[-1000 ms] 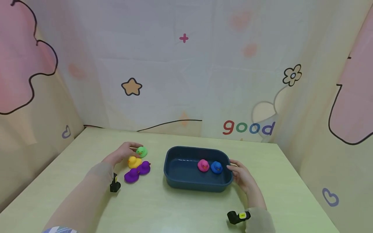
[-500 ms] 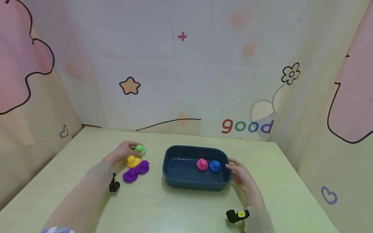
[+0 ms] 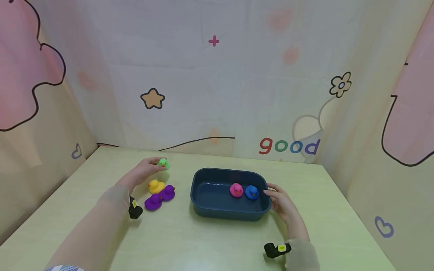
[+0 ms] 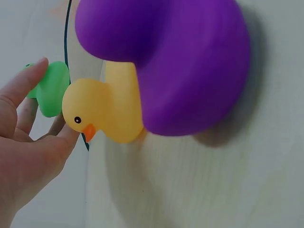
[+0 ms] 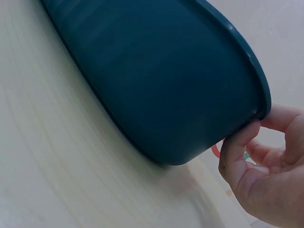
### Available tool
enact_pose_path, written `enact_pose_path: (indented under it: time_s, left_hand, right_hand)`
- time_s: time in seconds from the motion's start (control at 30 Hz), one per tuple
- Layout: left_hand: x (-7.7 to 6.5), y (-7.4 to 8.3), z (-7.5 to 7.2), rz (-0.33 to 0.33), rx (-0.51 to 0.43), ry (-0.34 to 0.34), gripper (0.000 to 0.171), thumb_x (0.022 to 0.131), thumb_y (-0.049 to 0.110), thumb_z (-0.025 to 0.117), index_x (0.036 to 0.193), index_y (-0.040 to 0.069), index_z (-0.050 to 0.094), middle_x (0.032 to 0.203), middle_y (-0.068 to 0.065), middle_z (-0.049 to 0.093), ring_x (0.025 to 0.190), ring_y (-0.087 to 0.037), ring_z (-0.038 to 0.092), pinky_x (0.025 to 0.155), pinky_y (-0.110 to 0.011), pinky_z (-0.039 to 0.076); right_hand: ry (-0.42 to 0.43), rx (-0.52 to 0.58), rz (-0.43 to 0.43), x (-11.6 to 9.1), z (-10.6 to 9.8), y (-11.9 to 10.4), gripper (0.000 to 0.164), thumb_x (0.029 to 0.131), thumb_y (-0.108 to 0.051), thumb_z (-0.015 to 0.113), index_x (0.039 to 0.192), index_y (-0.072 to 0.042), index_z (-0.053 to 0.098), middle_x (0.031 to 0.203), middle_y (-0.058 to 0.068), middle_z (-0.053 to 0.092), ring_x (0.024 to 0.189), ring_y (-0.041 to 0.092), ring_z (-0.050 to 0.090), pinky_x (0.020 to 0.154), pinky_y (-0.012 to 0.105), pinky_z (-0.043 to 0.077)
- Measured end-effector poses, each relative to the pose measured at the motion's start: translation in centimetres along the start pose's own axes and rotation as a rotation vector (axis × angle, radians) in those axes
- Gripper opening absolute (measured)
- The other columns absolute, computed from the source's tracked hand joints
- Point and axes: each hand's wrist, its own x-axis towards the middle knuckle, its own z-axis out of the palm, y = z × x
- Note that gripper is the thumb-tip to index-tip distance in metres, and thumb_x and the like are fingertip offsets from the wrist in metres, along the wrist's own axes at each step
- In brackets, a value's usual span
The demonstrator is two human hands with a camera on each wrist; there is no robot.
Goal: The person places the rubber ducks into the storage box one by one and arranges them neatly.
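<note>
Held between the thumb and fingers of my left hand [image 3: 144,171] is a green rubber duck [image 3: 163,163], raised above the table at the left; the left wrist view shows the duck [image 4: 54,90] from behind the thumb. Just below that hand sit a yellow rubber duck [image 3: 156,186] and two purple rubber ducks [image 3: 153,202], close together. My right hand [image 3: 285,207] holds the right end of a dark blue plastic basin [image 3: 227,214], its thumb [image 5: 237,147] at the outer wall and a finger over the rim. Inside the basin lie a pink duck [image 3: 236,190] and a blue duck [image 3: 252,192].
The pale table [image 3: 210,244] ends at a printed curtain [image 3: 190,113] behind and on both sides. Each wrist carries a small black camera [image 3: 135,209]. Table surface lies between the duck group and the basin.
My left hand has lifted the green duck off the table and moved it back, away from the yellow duck. The right hand and the basin have stayed in place.
</note>
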Motion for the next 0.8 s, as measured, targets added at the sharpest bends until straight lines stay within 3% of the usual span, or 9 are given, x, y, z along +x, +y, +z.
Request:
enact_pose_path:
  time_s: [0.13,0.3,0.5,0.8]
  left_hand:
    - [0.2,-0.3,-0.1,-0.017,-0.128,-0.006,0.062,0.097,0.006,0.057,0.150,-0.007,0.027,0.149,-0.030,0.035,0.136,-0.035,0.042,0.116,-0.042,0.031]
    - [0.0,-0.6,0.0,-0.047,-0.204,0.011,0.063,0.097,0.004,0.056,0.152,-0.003,0.026,0.151,-0.028,0.032,0.132,-0.028,0.045,0.116,-0.041,0.033]
    - [-0.4,-0.6,0.0,-0.056,-0.237,0.027,0.064,0.096,0.003,0.057,0.152,-0.002,0.027,0.152,-0.026,0.032,0.125,-0.020,0.049,0.115,-0.039,0.033]
    - [-0.6,1.0,1.0,-0.006,-0.199,-0.040,0.062,0.097,0.004,0.058,0.151,-0.001,0.029,0.151,-0.026,0.036,0.121,-0.017,0.056,0.115,-0.041,0.034]
  right_hand:
    - [0.003,0.002,0.003,-0.1,0.1,0.0,0.050,0.099,-0.009,0.051,0.143,0.002,0.031,0.085,-0.013,0.065,0.070,-0.001,0.061,0.070,0.017,0.052]
    - [0.008,-0.004,0.009,0.0,0.1,-0.1,0.052,0.099,-0.010,0.050,0.144,0.003,0.028,0.084,-0.013,0.065,0.070,-0.001,0.061,0.070,0.017,0.052]
    - [0.008,-0.019,0.008,0.1,0.2,-0.1,0.053,0.099,-0.011,0.050,0.144,0.003,0.028,0.084,-0.014,0.065,0.071,-0.001,0.061,0.071,0.016,0.051]
    - [0.012,-0.024,0.007,0.1,0.0,0.0,0.051,0.099,-0.011,0.051,0.144,0.002,0.029,0.085,-0.014,0.064,0.071,0.000,0.061,0.071,0.017,0.051]
